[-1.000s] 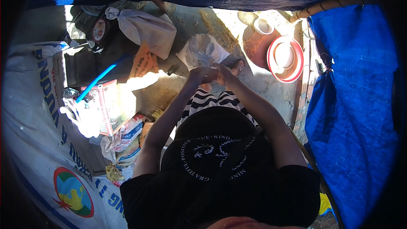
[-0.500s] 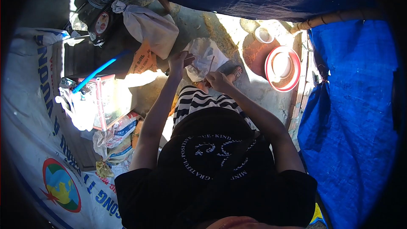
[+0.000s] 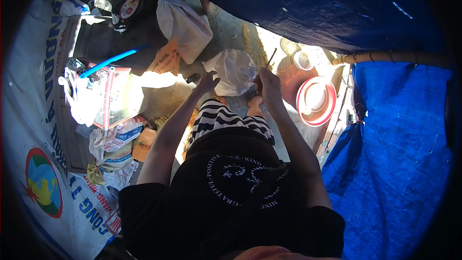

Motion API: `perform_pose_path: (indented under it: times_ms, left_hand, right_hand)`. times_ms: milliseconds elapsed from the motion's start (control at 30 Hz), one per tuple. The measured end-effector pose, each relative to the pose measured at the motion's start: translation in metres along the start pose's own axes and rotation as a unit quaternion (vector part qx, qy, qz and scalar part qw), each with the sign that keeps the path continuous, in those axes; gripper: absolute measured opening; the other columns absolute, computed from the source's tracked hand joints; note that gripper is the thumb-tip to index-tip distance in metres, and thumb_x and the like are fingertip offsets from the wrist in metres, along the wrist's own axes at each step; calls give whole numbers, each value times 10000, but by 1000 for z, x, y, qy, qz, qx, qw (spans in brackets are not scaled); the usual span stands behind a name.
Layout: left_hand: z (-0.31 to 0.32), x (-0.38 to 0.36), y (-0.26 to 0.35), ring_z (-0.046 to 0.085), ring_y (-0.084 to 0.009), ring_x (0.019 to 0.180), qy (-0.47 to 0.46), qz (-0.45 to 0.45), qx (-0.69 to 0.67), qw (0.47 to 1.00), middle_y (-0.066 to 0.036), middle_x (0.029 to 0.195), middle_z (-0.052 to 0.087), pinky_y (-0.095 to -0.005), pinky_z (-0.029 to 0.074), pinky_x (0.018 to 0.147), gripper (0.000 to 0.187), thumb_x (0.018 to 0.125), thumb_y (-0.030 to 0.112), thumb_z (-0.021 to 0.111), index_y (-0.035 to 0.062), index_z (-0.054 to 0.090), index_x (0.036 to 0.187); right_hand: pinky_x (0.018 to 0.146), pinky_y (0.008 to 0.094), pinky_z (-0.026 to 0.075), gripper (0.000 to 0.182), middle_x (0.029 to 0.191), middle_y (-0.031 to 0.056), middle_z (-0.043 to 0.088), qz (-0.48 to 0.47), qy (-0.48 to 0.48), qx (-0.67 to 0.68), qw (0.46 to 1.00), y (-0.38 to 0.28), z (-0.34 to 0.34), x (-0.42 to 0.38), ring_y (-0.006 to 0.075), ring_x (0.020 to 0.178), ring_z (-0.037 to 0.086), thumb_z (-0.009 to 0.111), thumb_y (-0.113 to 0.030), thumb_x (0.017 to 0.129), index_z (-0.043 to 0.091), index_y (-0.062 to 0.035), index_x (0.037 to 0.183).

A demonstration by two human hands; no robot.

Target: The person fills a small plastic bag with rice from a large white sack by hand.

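Observation:
A pale translucent plastic bag (image 3: 232, 71) lies on the ground at my feet. My left hand (image 3: 207, 84) hovers by its lower left edge, two fingertips apart and nothing visible between them. On the bag's right side, my right hand (image 3: 269, 85) is closed around a thin dark stick (image 3: 272, 57), which points up and away from me. Part of the bag's right edge sits behind the right hand.
A red-rimmed basin (image 3: 299, 102) and a white bowl (image 3: 302, 60) stand at the right. Left are a tied white sack (image 3: 185, 29), a glass-sided box (image 3: 122, 96) and a blue tube (image 3: 113, 61). Blue tarps (image 3: 394, 154) hang around, with a bamboo pole (image 3: 385, 58).
My right hand has moved right and forward, from the bag's near edge to its right side, with the stick. My left hand has come slightly nearer to me. The view has shifted.

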State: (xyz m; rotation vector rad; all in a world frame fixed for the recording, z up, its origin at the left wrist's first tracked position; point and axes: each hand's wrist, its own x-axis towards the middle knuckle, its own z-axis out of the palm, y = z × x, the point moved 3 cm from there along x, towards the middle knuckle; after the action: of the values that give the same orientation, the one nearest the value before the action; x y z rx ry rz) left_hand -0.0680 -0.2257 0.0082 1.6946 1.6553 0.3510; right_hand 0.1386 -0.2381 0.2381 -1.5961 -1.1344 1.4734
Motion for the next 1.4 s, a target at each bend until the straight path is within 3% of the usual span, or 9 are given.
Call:
perform_pose_path:
  times_ms: [67, 233, 433, 533, 600, 633, 933, 1200, 1400]
  left_hand:
    - [-13, -9, 20, 545, -257, 792, -73, 17, -36, 997, -164, 863, 555, -342, 431, 705, 513, 637, 273, 647, 45, 486, 1067]
    - [-69, -24, 133, 455, -317, 997, -79, 170, -174, 967, -225, 1246, 260, -393, 402, 805, 946, 530, 237, 744, 99, 175, 1272]
    - [-84, -40, 193, 468, -226, 997, -175, 284, -434, 837, -144, 1250, 303, -315, 441, 762, 772, 665, 211, 681, 105, 211, 1268]
    - [-107, -45, 185, 507, -169, 926, -109, 238, -538, 801, -98, 1126, 448, -269, 453, 720, 582, 740, 183, 610, 81, 309, 1228]
    - [-116, -50, 167, 511, -153, 912, -206, 123, -553, 798, -88, 1106, 469, -279, 450, 743, 396, 787, 162, 545, 85, 421, 1155]
    - [-131, -60, 166, 537, -139, 827, -190, 41, -615, 765, -86, 935, 563, -252, 446, 701, 275, 814, 157, 501, 24, 499, 1055]
    - [-125, -74, 49, 546, -119, 626, -20, -126, -684, 718, -65, 750, 564, -227, 461, 578, 161, 767, 108, 558, -3, 554, 883]
    - [-177, -121, -63, 574, -148, 696, 299, -172, -599, 723, -75, 762, 574, -227, 476, 653, 171, 733, 74, 576, -33, 556, 865]
    - [-176, -150, -126, 582, -179, 594, 337, -232, -571, 712, -120, 712, 568, -272, 504, 557, 156, 687, -2, 577, -59, 552, 830]
  right_hand:
    - [444, 230, 299, 356, 456, 13, 345, 71, -7, 290, 954, -22, -11, -8, 85, 430, 347, 350, -216, 871, 404, -52, 559]
    - [441, 227, 304, 353, 475, 24, 376, -82, 67, 208, 972, -83, -35, -6, 97, 433, 358, 378, -245, 865, 423, -44, 578]
    - [465, 205, 335, 332, 538, 21, 463, -58, 7, 119, 991, -52, -2, 0, 79, 481, 433, 385, -265, 870, 521, -5, 713]
    - [508, 211, 361, 290, 610, 22, 487, -5, 6, 163, 987, -45, 13, -3, 95, 543, 453, 388, -238, 867, 533, -3, 775]
    - [525, 212, 383, 284, 640, 24, 503, -10, -45, 139, 989, -35, 16, 3, 100, 558, 470, 398, -246, 864, 528, 5, 837]
    - [524, 213, 383, 281, 639, 23, 501, -6, -44, 129, 991, -32, 21, 4, 98, 557, 468, 397, -244, 864, 530, 3, 837]
    - [552, 230, 421, 280, 751, 54, 545, 18, -249, -49, 967, -19, 97, 1, 118, 616, 523, 386, -222, 865, 496, -18, 1024]
    - [567, 235, 433, 221, 751, 64, 560, 19, -348, -177, 920, 1, 112, 6, 115, 633, 536, 418, -156, 846, 500, -39, 1015]
    - [586, 251, 443, 219, 736, 90, 576, -30, -358, -263, 895, 3, 118, 20, 141, 640, 564, 439, -144, 828, 503, -35, 1006]
